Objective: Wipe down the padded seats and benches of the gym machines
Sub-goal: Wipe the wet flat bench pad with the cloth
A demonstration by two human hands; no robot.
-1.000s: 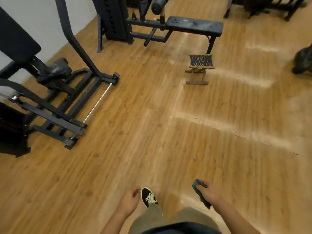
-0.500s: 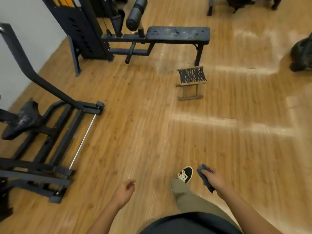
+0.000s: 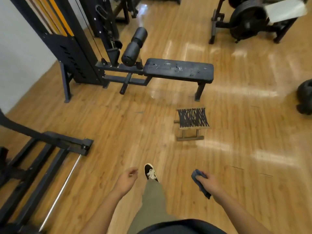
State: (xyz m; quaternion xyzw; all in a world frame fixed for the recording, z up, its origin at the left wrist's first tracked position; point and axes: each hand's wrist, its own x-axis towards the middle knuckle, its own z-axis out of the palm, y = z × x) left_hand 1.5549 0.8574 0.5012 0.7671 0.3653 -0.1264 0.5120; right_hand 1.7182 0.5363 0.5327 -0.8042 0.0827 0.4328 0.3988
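One cloth (image 3: 196,176), likely soft and light, sits bunched in your right hand (image 3: 209,182); hold its middle. Your left hand (image 3: 125,180) hangs relaxed, empty.

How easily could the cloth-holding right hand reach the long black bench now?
Probably not yet: the right hand grips the cloth beside the leg, with floor and a woven stool between it and the bench. Stepping round the stool should do.
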